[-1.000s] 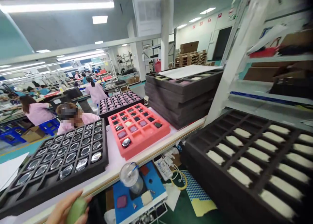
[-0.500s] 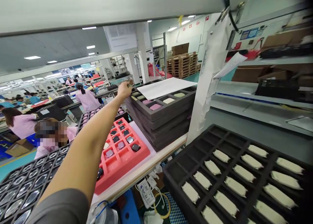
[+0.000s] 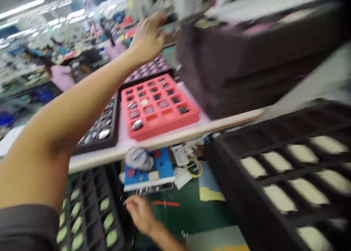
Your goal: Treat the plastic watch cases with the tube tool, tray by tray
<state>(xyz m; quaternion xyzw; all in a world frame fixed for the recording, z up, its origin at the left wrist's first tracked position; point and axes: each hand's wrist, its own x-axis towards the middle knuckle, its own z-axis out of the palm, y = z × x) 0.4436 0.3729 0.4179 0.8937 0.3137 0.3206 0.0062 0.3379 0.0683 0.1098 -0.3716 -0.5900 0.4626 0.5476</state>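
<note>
The whole picture is smeared by motion. My left arm stretches forward, and my left hand (image 3: 148,35) is at the upper left corner of a stack of dark foam trays (image 3: 246,61), its fingers bent and blurred. My right hand (image 3: 139,212) is low, fingers curled, beside the right edge of a black tray (image 3: 90,185) holding several green pieces. Whether it grips anything is unclear. A red foam tray (image 3: 161,125) with small parts lies on the bench below my left arm.
A black tray of shiny parts (image 3: 101,134) sits left of the red one. A large black tray with cream pieces (image 3: 274,192) fills the right foreground. A blue block (image 3: 149,168), cables and a green mat lie under the bench edge. People in pink work behind.
The camera has tipped down and blurred. My left hand stays at the tray stack's corner. My right hand and the tray of green pieces have come into view at the bottom.
</note>
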